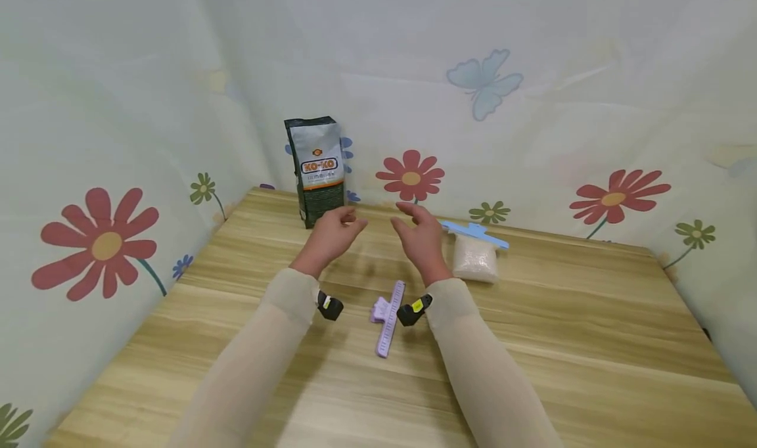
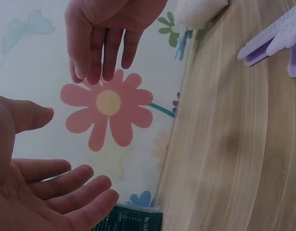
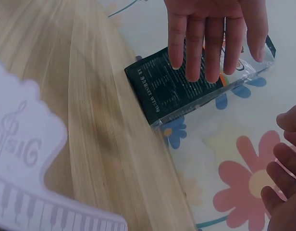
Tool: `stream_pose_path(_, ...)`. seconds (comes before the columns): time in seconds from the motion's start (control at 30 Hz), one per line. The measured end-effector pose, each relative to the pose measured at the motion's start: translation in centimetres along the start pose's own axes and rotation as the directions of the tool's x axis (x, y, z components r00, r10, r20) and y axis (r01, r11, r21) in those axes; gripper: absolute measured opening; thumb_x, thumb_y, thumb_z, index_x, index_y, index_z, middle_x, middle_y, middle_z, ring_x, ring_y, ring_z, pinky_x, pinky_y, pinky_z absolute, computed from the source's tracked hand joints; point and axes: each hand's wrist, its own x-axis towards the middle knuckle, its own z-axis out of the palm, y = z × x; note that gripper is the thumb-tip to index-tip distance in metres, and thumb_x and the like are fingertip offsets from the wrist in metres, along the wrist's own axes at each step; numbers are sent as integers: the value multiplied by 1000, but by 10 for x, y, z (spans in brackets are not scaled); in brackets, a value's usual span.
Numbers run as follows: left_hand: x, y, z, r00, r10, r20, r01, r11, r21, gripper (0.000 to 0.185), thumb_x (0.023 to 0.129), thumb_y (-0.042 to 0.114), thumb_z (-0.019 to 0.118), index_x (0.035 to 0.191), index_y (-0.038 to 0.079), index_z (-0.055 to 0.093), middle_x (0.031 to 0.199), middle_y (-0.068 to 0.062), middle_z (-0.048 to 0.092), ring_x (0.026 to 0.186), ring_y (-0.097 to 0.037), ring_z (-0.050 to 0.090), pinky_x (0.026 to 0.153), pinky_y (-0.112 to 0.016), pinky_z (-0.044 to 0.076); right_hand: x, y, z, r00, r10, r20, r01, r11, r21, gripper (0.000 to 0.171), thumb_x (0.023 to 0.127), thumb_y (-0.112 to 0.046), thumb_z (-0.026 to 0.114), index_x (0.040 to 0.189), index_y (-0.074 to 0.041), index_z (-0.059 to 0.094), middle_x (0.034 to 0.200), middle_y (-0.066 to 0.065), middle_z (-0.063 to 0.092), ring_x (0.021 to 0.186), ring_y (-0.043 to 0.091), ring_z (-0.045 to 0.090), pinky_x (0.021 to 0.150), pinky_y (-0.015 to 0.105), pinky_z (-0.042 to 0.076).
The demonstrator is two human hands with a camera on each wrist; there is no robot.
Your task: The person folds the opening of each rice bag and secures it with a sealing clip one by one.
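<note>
My left hand (image 1: 334,236) hovers above the table with its fingers loosely extended, just in front of the dark green and silver KO-KO bag (image 1: 321,170). Facing it across a gap is my right hand (image 1: 423,243), its fingers also loosely extended. Neither palm holds anything in the wrist views. Below and between the wrists lies a lilac bag clip (image 1: 388,320) with a piano-key pattern, its "music" lettering partly cut off in the right wrist view. To the right of my right hand, a clear bag of white grains (image 1: 476,260) has a light blue bag clip (image 1: 478,232) across its top.
The KO-KO bag stands upright at the back left of the wood-grain table (image 1: 562,316), close to the wall. A pale cloth (image 1: 355,60) with printed flowers and a butterfly hangs behind and at the sides. A small black camera sits on each wrist.
</note>
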Motion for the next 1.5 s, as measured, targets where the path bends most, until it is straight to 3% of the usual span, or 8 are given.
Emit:
stream_pose_path(0.2,-1,-1,-10,1000,4,-11,-5,998,-66,67,96,47,54,149,10,37,141,-13,53,129,-29,53,104,-46,45,6,-5,5,999,5,42,-5,1000,11,36,93,-25,65,127,-14,63,132,4,62,124,23,54,107,41,42)
stream_pose_path(0.57,-3,-15,-33,995,-57,-76,46,989,-141,69,99,39,50,155,12,21,152,-13,39,139,-30,41,108,-47,41,17,-12,22,995,4,99,-9,998,57,38,93,-22,64,130,-12,61,132,6,61,127,22,53,108,40,41)
stream_pose_path(0.83,-2,-18,-44,984,-71,-166,40,983,-181,70,97,36,49,155,13,18,155,-10,35,141,-29,38,108,-47,40,26,-24,31,987,39,156,-60,989,132,40,93,-20,65,131,-10,59,135,6,59,128,23,53,108,38,42)
stream_pose_path(1.07,2,-15,-53,969,-99,-225,51,976,-212,69,96,32,49,155,15,19,158,-8,30,139,-27,41,105,-47,43,37,-28,38,965,17,260,-40,996,85,49,93,-25,64,139,-14,52,141,6,53,132,23,48,110,45,39)
stream_pose_path(1.27,4,-13,-59,959,-112,-259,41,964,-264,69,96,27,48,156,15,17,159,-8,26,135,-27,45,100,-48,47,42,-34,45,943,24,333,-42,998,47,54,94,-28,64,143,-17,46,146,4,49,137,22,43,111,41,38)
stream_pose_path(1.43,8,-15,-62,956,-141,-257,72,963,-259,70,96,28,49,156,16,15,160,-5,26,132,-27,49,99,-48,48,44,-36,51,923,36,384,-39,999,1,59,93,-29,64,147,-19,42,149,4,45,139,21,40,111,40,39)
stream_pose_path(1.5,9,-15,-64,957,-155,-247,90,962,-258,70,96,29,49,156,17,16,156,-8,33,128,-27,52,98,-47,48,45,-36,53,917,39,397,-37,999,-13,62,93,-30,64,148,-18,39,150,5,44,140,22,39,111,41,39)
